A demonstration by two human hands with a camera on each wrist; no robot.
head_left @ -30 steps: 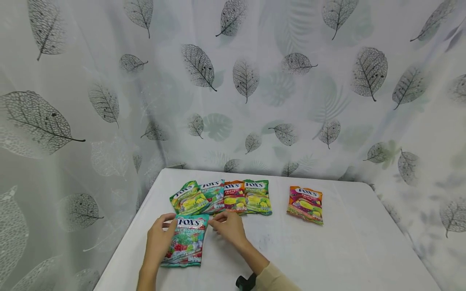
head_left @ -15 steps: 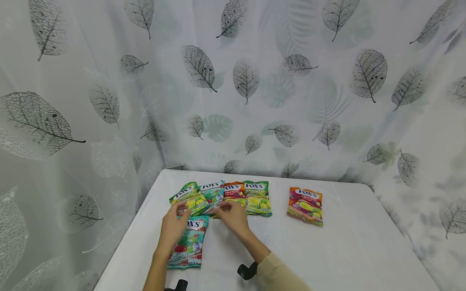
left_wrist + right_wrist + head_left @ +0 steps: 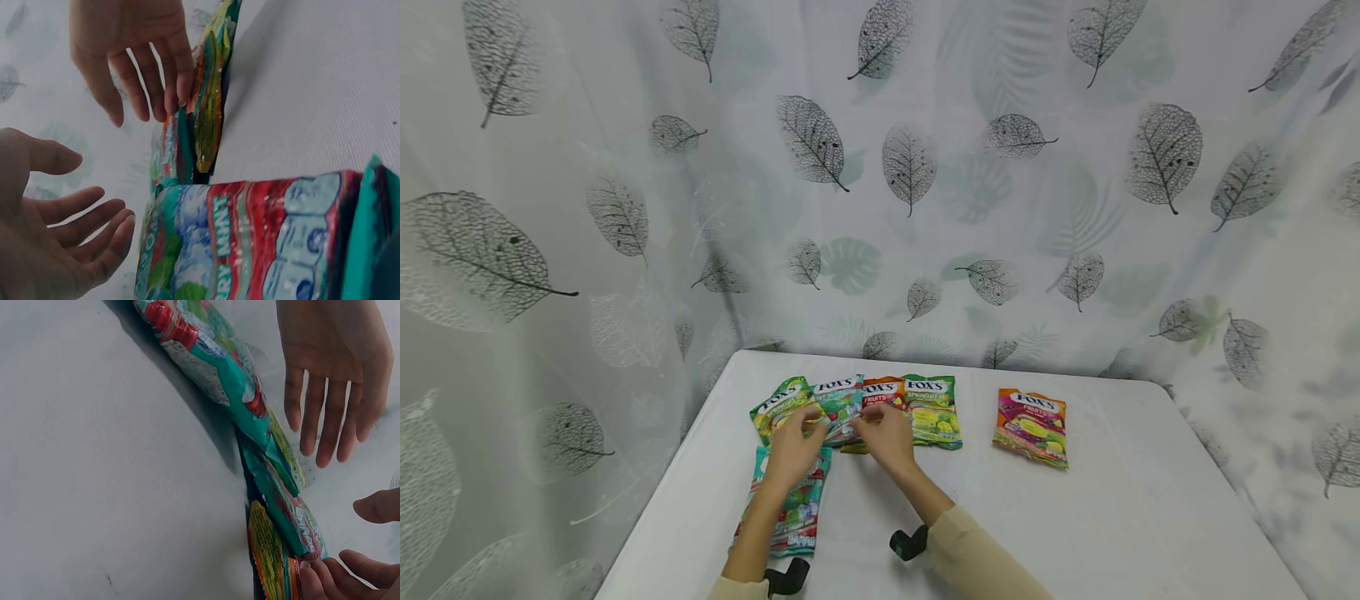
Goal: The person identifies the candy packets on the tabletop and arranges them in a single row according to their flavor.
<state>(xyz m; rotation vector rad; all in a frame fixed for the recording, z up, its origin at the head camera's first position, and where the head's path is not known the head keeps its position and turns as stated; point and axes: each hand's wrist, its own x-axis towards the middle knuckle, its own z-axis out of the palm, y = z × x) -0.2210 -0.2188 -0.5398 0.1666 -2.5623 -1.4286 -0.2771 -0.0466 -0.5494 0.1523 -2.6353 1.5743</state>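
Observation:
My left hand (image 3: 796, 446) hovers, fingers relaxed, over the top of a near teal Fox's candy bag (image 3: 797, 521) and the low edge of a green-yellow candy bag (image 3: 784, 402). Its thumb stands apart from its fingers in the left wrist view. My right hand (image 3: 887, 437) is beside the far teal candy bag (image 3: 841, 396), covering part of a red-orange candy bag (image 3: 883, 390). In the right wrist view, the right fingertips (image 3: 310, 567) touch or nearly touch the bags' lower edges, thumb apart. Neither hand grips a bag.
Another green-yellow candy bag (image 3: 931, 408) ends the overlapping row on the right. A separate red-purple candy bag (image 3: 1032, 427) lies farther right on the white table (image 3: 1075, 533). A leaf-print curtain (image 3: 880, 208) hangs behind.
My left hand has left the near teal bag's side and moved up and right above its top. The right hand has moved slightly up and right to the row of bags.

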